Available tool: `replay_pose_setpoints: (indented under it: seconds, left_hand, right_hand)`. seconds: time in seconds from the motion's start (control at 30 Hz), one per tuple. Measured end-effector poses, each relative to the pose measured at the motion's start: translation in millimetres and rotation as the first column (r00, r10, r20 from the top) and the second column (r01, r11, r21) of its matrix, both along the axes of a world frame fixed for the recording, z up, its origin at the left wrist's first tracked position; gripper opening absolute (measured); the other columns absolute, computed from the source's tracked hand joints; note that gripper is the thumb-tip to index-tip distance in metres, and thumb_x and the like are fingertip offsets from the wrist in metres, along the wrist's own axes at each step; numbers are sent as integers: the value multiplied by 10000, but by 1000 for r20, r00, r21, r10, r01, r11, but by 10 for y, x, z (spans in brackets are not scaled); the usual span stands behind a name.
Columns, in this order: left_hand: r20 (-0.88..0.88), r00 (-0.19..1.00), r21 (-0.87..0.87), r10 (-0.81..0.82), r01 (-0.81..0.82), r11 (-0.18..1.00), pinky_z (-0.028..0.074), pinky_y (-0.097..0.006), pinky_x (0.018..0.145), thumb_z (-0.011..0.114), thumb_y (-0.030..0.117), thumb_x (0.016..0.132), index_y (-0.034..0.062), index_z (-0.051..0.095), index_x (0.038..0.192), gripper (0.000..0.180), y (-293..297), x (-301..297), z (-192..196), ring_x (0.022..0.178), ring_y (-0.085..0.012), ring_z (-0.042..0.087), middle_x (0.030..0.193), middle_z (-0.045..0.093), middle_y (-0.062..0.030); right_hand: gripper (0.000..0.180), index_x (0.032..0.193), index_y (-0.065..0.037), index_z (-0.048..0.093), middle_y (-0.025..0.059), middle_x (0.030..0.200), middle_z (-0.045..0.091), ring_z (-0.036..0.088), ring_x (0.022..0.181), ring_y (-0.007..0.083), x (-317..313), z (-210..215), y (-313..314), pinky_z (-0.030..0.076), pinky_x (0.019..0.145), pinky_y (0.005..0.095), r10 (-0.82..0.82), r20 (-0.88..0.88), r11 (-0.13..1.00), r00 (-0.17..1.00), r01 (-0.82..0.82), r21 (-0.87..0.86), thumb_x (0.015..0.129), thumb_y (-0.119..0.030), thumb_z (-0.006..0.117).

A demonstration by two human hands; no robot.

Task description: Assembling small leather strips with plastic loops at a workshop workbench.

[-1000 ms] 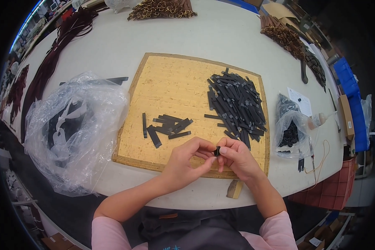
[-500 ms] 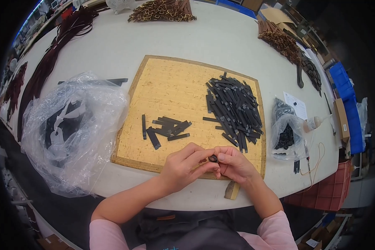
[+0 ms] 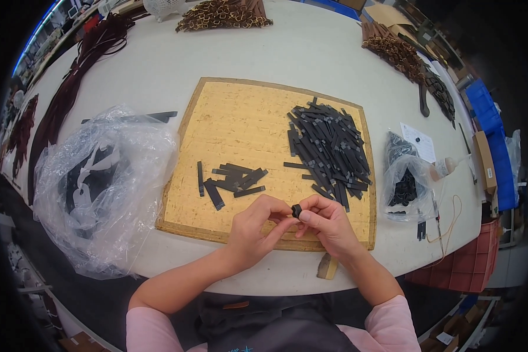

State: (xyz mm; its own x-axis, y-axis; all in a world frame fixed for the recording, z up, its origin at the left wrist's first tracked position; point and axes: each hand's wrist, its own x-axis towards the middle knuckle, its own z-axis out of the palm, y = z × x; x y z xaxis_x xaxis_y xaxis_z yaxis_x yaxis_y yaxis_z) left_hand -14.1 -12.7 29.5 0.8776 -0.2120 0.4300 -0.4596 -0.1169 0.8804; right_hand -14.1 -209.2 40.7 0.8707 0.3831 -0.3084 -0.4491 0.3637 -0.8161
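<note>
Over the near edge of the tan board, a small black loop sits between my hands, seemingly a strip bent round. My right hand pinches it between thumb and fingers. From the other side, the thumb and forefinger of my left hand close on it too. Beyond my left hand lies a small group of flat black strips, some crossing each other. A much larger heap of black strips covers the right part of the board.
At the left rests a crumpled clear plastic bag with black pieces inside. To the right are a smaller bag of black parts, a bottle and a paper sheet. Bundles of brown straps with buckles lie along the far edge.
Both hands have shifted slightly up and away from me with the loop. The loop has turned, and the fingers of my left hand have opened out a little around it.
</note>
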Motion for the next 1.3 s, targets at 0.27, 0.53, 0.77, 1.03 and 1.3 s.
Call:
replay_pose_setpoints:
  seconds: [0.27, 0.53, 0.77, 1.03, 1.3]
  left_hand:
    - [-295, 954, -86, -45, 20, 996, 596, -281, 745, 656, -49, 906, -50, 673, 1041, 136, -18, -17, -4, 839, -197, 746, 940, 733, -146]
    - [-255, 966, 41, -45, 57, 998, 585, -259, 773, 655, -41, 920, -51, 683, 1022, 106, -11, -34, -13, 876, -153, 735, 930, 737, -97]
    - [-393, 918, -53, -52, 33, 998, 593, -280, 756, 670, -11, 912, -67, 673, 991, 97, -17, 37, -5, 836, -167, 732, 916, 731, -117]
    - [-465, 878, -63, -119, 101, 993, 582, -268, 768, 659, 11, 924, -78, 658, 978, 103, 20, 60, -34, 842, -144, 716, 893, 713, -97]
    - [-544, 833, -2, -101, 119, 993, 566, -255, 745, 646, 48, 943, -55, 629, 935, 104, 8, 81, -50, 858, -117, 699, 885, 701, -79]
  right_hand:
    - [136, 1075, 33, 636, 68, 990, 673, 670, 883, 112, -119, -29, 67, 587, 803, 265, -34, 405, 904, 914, 201, -377, 955, -27, 657]
    - [77, 1029, 21, 608, 53, 934, 632, 655, 800, 107, -84, -63, 21, 595, 721, 253, -33, 198, 962, 980, 85, -261, 972, -24, 631]
    - [94, 1031, 9, 581, 49, 950, 638, 656, 800, 103, -21, -91, 49, 584, 744, 249, -59, 206, 966, 977, 109, -236, 965, -30, 636]
    - [92, 987, 33, 618, 47, 938, 653, 658, 802, 88, -68, -26, 52, 540, 714, 220, 96, 379, 813, 920, 147, -564, 922, -3, 672]
    - [84, 984, 38, 633, 50, 919, 666, 655, 794, 77, -80, -67, 79, 536, 696, 211, 124, 448, 769, 886, 200, -607, 919, 2, 673]
